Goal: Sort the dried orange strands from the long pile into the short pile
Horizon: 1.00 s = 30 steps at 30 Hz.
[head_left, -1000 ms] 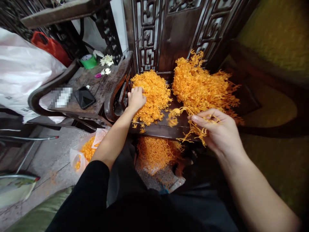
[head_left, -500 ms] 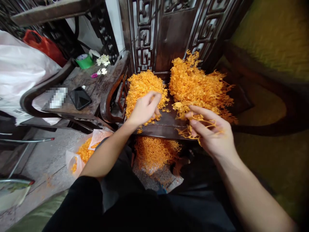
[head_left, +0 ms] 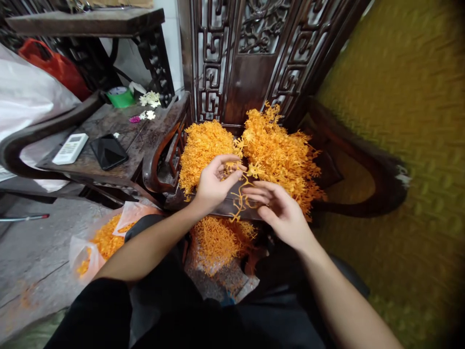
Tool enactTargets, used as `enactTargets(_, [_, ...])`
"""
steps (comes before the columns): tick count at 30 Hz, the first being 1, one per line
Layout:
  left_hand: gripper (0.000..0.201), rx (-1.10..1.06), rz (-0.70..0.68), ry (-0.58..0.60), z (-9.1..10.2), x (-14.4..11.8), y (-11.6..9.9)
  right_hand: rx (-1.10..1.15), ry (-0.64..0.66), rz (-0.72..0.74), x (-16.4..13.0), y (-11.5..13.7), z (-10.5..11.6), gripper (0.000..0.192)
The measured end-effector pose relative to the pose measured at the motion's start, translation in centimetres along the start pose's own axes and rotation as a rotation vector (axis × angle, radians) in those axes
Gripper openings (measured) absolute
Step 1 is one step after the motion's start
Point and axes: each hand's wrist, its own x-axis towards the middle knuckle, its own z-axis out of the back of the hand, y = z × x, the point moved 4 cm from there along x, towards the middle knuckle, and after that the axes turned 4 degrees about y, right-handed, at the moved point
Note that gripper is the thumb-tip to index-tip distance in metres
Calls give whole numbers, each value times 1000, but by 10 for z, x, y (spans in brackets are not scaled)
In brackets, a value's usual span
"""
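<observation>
head view: orange sprig (head_left: pixel 240 195) between left hand (head_left: pixel 218 182) and right hand (head_left: pixel 282 212), above the chair (head_left: pixel 250 85) seat's front; left heap (head_left: pixel 205 150) and right heap (head_left: pixel 281 160) behind. left: half open at the sprig's upper end, grip unclear. right: fingers loosely curled beside it, hold unclear. step, judged: working the sprig between two hands; next move calls for a light, sure pinch.

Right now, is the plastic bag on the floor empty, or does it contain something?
Not empty: orange pieces show inside the plastic bag. How deeply they fill it, I cannot tell.
</observation>
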Motion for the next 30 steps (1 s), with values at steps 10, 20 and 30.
enactTargets(10, [38,-155,102,188,-24,-18,1,-93,-486,-51,-1,6,1,22])
enactTargets(20, [22,-148,196,181,-27,-20,-4,-212,-687,51,7,13,32,18])
enactTargets(30, [36,-241,383,325,-16,-21,-2,362,-437,-162,15,6,52,37])
